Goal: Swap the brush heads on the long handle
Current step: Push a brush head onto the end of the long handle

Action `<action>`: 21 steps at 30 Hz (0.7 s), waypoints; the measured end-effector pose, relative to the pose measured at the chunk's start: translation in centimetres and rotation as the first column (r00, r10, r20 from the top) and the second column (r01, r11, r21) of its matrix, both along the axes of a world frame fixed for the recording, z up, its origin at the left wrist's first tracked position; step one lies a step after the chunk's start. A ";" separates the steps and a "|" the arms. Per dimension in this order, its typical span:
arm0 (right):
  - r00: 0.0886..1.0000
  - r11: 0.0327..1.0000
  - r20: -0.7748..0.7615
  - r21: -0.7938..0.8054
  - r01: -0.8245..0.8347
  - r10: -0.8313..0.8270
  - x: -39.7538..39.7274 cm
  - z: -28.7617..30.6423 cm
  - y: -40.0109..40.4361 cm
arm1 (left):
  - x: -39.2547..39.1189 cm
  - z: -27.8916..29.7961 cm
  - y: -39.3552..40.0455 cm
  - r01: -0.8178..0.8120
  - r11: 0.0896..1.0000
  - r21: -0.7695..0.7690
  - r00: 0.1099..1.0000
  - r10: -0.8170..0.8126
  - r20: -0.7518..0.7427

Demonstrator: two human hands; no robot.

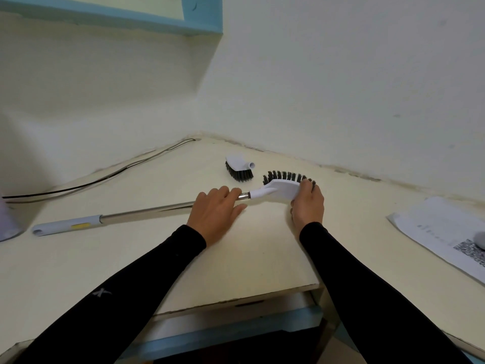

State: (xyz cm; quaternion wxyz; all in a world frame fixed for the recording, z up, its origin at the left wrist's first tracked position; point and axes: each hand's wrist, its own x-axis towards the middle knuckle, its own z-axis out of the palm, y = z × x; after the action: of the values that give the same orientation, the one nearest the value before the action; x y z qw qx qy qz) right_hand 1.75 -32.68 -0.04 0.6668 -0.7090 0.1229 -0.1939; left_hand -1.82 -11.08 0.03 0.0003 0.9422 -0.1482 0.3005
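A long metal handle (141,212) with a grey and yellow grip lies across the cream desk (249,258), running left to right. A curved white brush head (280,189) with black bristles is mounted on its right end. My left hand (216,214) lies over the handle just left of the joint, fingers curled onto the metal. My right hand (308,202) grips the far right end of the mounted head. A second, smaller white brush head (239,168) with black bristles lies loose behind them, bristles facing down and toward me.
A black cable (105,176) runs along the back left wall. Printed papers (441,229) with a grey object on them lie at the right. A pale object (8,222) stands at the left edge. The desk's front edge drops off below my arms.
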 end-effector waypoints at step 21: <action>1.000 1.000 0.010 -0.003 0.002 -0.002 0.2 -0.2 0.0 | 2.5 3.4 1.5 0.043 0.976 -0.214 0.878 -0.139 -0.458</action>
State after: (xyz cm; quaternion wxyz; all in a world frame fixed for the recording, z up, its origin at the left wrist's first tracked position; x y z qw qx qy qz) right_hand 1.96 -32.67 -0.23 0.6659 -0.7090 0.1202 -0.1984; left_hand 0.70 -9.60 3.45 0.1440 0.9740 -0.1574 0.0759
